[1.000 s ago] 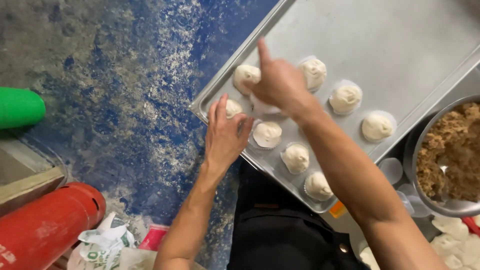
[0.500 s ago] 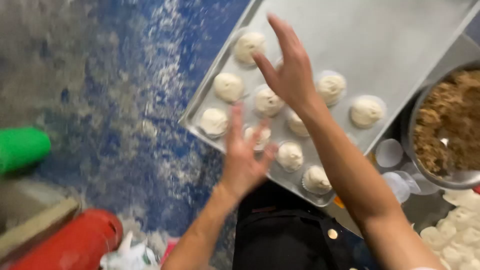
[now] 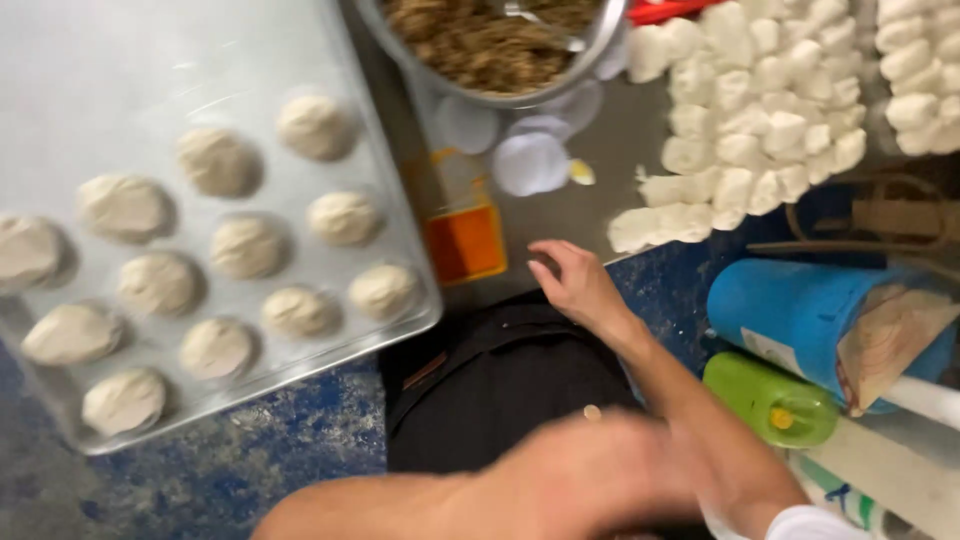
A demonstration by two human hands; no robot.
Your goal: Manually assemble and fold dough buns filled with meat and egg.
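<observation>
Because the big metal tray [image 3: 60,60] fills the left side of the table, it is the first thing you see. Soft dough balls [image 3: 245,247] sit on it in rows, each one a little apart from the next, most likely so they do not stick together.

At the top right lies a pile of white dough lumps [image 3: 760,110], packed close and touching. Between the tray and the pile stands a metal bowl [image 3: 600,45] of brown crumbly filling, in the middle where both sides are easy to get to.

On the right, a blue tub [image 3: 790,310] lies on its side with a green bottle [image 3: 770,400] just beside it, off the table.

The left hand [image 3: 590,480] crosses the bottom of the view over the dark lap. It is all blur, so I cannot tell if it is open or closed.

The right hand [image 3: 575,285] rests at the table edge, fingers loosely bent and gripping nothing. It is near the bottom corner of the lump pile and beside an orange flat piece [image 3: 465,240].

Smallest are the thin round dough discs [image 3: 530,162], lying flat just under the bowl.
</observation>
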